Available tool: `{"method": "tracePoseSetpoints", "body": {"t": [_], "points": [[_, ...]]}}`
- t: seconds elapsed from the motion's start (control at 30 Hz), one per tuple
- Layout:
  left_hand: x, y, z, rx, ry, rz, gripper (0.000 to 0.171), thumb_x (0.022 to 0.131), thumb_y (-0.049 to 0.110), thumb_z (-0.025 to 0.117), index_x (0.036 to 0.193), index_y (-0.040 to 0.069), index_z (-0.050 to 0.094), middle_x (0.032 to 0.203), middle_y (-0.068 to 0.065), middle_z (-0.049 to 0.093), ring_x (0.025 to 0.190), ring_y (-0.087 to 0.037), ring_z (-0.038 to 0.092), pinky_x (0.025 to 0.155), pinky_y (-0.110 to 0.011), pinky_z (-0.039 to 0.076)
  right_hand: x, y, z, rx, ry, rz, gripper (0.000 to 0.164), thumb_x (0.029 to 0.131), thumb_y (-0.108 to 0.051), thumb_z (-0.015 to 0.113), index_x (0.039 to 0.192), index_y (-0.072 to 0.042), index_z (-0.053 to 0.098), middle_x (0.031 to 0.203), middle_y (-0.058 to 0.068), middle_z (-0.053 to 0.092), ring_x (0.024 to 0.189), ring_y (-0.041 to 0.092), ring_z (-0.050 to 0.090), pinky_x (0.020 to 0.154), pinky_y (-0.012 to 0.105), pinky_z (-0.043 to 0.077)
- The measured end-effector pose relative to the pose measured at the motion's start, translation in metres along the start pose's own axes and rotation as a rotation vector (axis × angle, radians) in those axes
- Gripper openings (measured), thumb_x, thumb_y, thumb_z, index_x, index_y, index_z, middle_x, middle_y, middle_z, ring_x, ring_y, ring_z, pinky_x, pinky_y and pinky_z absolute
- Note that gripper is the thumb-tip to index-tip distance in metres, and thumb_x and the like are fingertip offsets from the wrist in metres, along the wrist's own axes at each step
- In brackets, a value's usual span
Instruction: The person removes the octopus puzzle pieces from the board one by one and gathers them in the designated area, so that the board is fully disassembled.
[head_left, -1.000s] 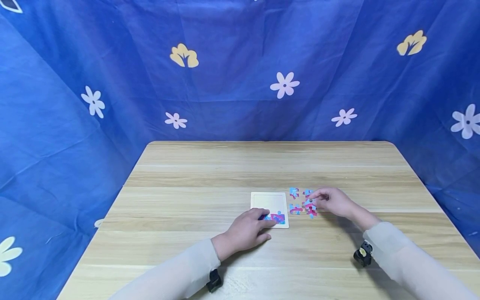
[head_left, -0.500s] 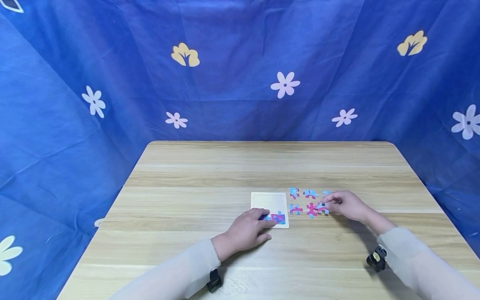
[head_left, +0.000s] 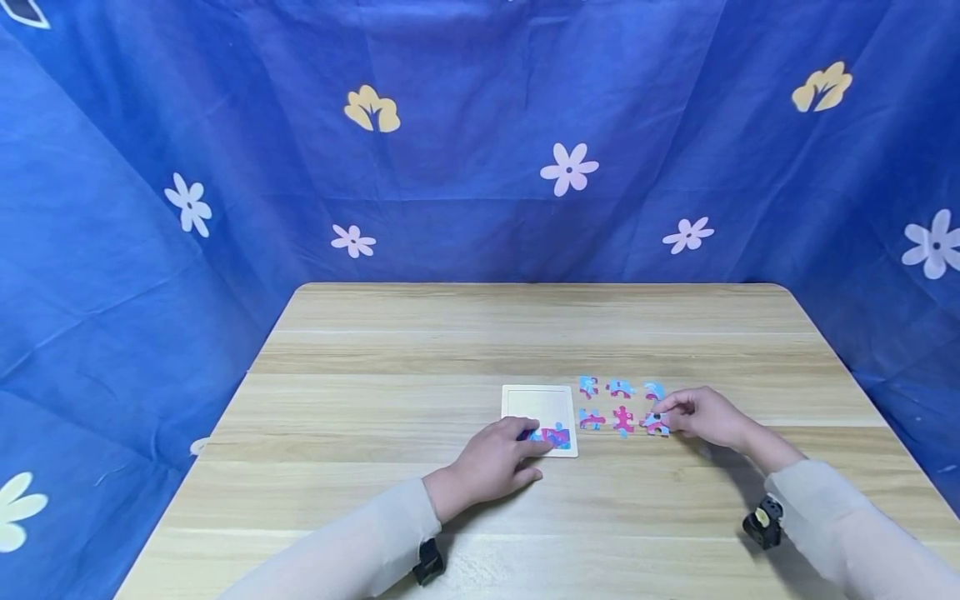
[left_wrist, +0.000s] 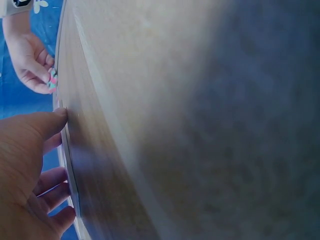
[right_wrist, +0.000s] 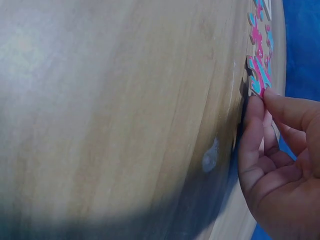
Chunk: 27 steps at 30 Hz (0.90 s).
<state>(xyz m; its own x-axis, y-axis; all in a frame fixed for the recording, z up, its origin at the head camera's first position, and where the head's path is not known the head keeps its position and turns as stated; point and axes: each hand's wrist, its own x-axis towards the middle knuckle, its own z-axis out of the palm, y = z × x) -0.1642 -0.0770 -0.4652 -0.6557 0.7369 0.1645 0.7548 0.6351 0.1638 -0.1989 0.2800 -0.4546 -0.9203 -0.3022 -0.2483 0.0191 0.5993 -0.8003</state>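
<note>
My left hand (head_left: 491, 461) rests with its fingers spread over the lower left of a pale square puzzle tray (head_left: 538, 392). Purple and blue pieces (head_left: 556, 436) lie along the tray's bottom edge, partly under the fingers. My right hand (head_left: 707, 417) pinches a pink and blue jigsaw piece (head_left: 656, 424) between thumb and fingertips, as the right wrist view shows up close at the piece (right_wrist: 258, 77). It is tilted a little off the table. To its left lies a pink jigsaw piece (head_left: 623, 420), and above it a blue one (head_left: 654, 390).
More jigsaw pieces lie loose right of the tray: a blue and pink one (head_left: 592, 419), one (head_left: 588, 386) above it and another (head_left: 620, 387) beside that. The wooden table (head_left: 420, 350) ends at a blue flowered cloth (head_left: 465, 233). Black cameras sit on both wrists.
My right hand has moved right with the pinched jigsaw piece, away from the other pieces, uncovering those that it overlapped. My left hand has stayed on the tray.
</note>
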Motion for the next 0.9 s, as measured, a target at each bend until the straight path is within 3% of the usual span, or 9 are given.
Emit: {"method": "tracePoseSetpoints", "body": {"t": [0.4, 0.9], "points": [[0.0011, 0.0027, -0.0044, -0.006, -0.075, -0.057, 0.041, 0.088, 0.041, 0.066, 0.126, 0.025, 0.064, 0.132, -0.011, 0.054, 0.121, -0.025, 0.05, 0.104, -0.035, 0.038, 0.0039, 0.0016, 0.0011, 0.018, 0.03, 0.055, 0.021, 0.084, -0.003, 0.069, 0.103, 0.006, 0.066, 0.079, 0.003, 0.063, 0.075, 0.018, 0.061, 0.064, 0.03, 0.056], [0.0015, 0.0017, -0.0043, -0.01, -0.051, -0.04, 0.041, 0.088, 0.041, 0.066, 0.125, 0.024, 0.065, 0.131, -0.01, 0.054, 0.119, -0.025, 0.051, 0.101, -0.036, 0.041, 0.0016, -0.0011, -0.0056, -0.018, 0.047, 0.094, 0.022, 0.085, -0.004, 0.068, 0.104, 0.006, 0.065, 0.082, 0.004, 0.062, 0.075, 0.018, 0.061, 0.065, 0.033, 0.056]]}}
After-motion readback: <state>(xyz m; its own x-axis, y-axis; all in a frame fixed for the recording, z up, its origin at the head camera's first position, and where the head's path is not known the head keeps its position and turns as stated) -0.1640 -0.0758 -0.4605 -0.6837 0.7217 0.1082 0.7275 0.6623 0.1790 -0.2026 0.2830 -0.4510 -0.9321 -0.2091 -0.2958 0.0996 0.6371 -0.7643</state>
